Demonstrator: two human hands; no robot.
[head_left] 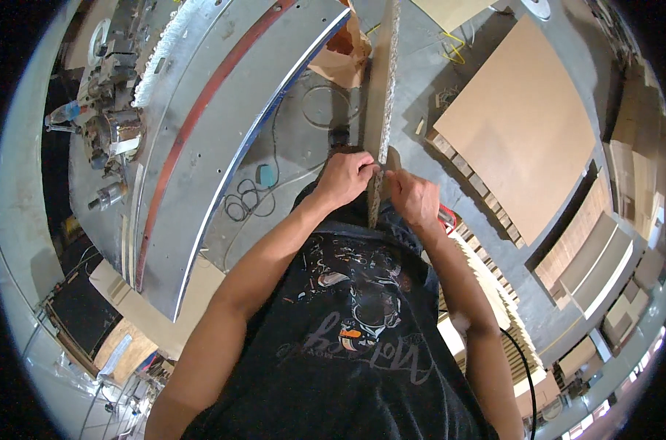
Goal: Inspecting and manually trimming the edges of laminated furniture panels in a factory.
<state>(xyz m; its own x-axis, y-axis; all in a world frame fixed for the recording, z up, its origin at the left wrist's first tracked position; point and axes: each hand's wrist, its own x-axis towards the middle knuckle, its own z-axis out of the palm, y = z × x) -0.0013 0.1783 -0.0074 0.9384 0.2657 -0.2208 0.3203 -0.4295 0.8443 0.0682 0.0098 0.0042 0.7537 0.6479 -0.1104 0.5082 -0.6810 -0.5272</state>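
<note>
A chipboard panel [382, 95] stands on edge in front of me, its rough, speckled narrow edge facing up and its near end close to my waist. At its left side, my left hand [345, 178] is closed, with curled fingers and thumb brought to the panel's edge. My right hand [415, 196] is closed too, on the right side, its fingertips at the same stretch of edge. Both hands' fingertips nearly meet over the panel there. Whatever they pinch, if anything, is too small or hidden to make out.
On the left is a grey metal machine table [223, 139] with a red strip and a blue-and-white rim. A coiled cable [245, 202] lies on the floor beside it. To the right, a large tan board [520, 132] rests on a wooden pallet [479, 187]. An open brown bag [344, 55] stands ahead.
</note>
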